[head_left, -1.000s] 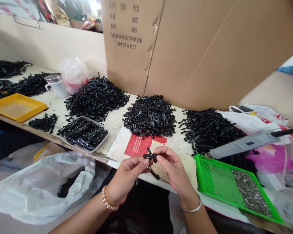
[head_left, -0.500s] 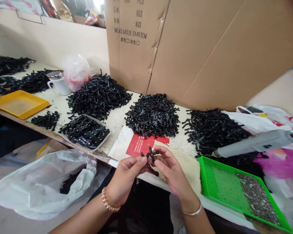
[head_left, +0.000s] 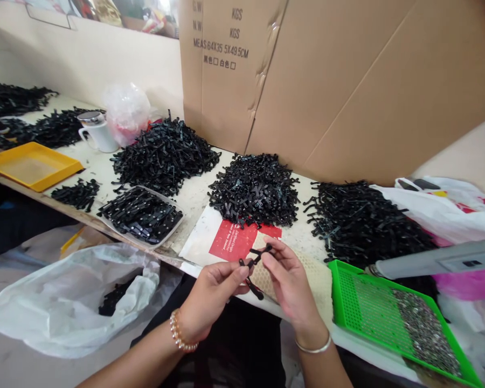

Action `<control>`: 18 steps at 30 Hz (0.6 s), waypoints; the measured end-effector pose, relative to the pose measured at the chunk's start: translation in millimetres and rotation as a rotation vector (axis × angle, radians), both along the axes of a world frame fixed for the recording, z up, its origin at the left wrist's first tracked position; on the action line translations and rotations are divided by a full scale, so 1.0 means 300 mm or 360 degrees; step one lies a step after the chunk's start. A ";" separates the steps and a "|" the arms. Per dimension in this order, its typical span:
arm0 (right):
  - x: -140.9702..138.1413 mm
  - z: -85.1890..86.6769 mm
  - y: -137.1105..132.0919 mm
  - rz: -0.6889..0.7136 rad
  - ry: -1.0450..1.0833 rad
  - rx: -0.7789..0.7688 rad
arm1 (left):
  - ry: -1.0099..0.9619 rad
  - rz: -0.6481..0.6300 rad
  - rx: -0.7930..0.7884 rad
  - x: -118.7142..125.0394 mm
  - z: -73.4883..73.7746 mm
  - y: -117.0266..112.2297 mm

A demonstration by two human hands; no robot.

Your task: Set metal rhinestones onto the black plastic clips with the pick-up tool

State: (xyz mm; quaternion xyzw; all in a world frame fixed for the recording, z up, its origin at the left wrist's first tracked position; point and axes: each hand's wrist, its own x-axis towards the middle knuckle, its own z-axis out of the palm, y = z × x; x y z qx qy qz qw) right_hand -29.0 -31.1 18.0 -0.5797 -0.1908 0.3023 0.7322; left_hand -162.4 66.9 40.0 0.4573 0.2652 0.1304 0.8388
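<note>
Between finger and thumb, my left hand (head_left: 218,288) pinches a slim black strip (head_left: 254,288) with rounded ends, which slants down to the right. My right hand (head_left: 289,275) pinches another small black piece (head_left: 262,251) just above it, a short bar that looks forked. The two pieces meet or overlap near my left fingertips; I cannot tell whether they are joined. Both hands are above the table's front edge, over a cream mesh mat (head_left: 313,269) and a red and white printed sheet (head_left: 232,240). A heap of small black pieces (head_left: 254,188) lies just beyond them.
To the right are a green tray (head_left: 361,302) of small metal parts, a grey power screwdriver (head_left: 436,258) and a heap of black strips (head_left: 367,221). Leftward stand a clear tray (head_left: 173,229) of strips, a yellow tray (head_left: 44,180) and a white mug (head_left: 101,136). Cardboard (head_left: 331,81) rises behind.
My right hand has turned its black piece, which now points left instead of crossing upright. My hands have moved slightly downward in view, and the camera has shifted a little.
</note>
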 end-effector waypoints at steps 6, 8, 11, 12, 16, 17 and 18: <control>0.058 0.097 -0.018 0.0339 -0.0228 -0.0319 | 0.0031 -0.0294 0.0018 -0.017 0.030 0.022; 0.063 0.119 -0.020 0.0461 -0.0262 -0.0342 | 0.0038 -0.0340 -0.0010 -0.018 0.035 0.022; 0.067 0.129 -0.020 0.0613 -0.0247 -0.0333 | 0.0060 -0.0353 -0.0038 -0.017 0.033 0.022; 0.068 0.128 -0.019 0.0645 -0.0237 -0.0328 | 0.0070 -0.0358 -0.0045 -0.016 0.031 0.022; 0.072 0.123 -0.015 0.0710 -0.0174 -0.0298 | 0.0104 -0.0427 -0.0116 -0.016 0.022 0.029; 0.073 0.122 -0.014 0.0718 -0.0154 -0.0293 | 0.0106 -0.0444 -0.0142 -0.016 0.020 0.032; 0.074 0.120 -0.012 0.0721 -0.0135 -0.0290 | 0.0106 -0.0458 -0.0168 -0.016 0.018 0.034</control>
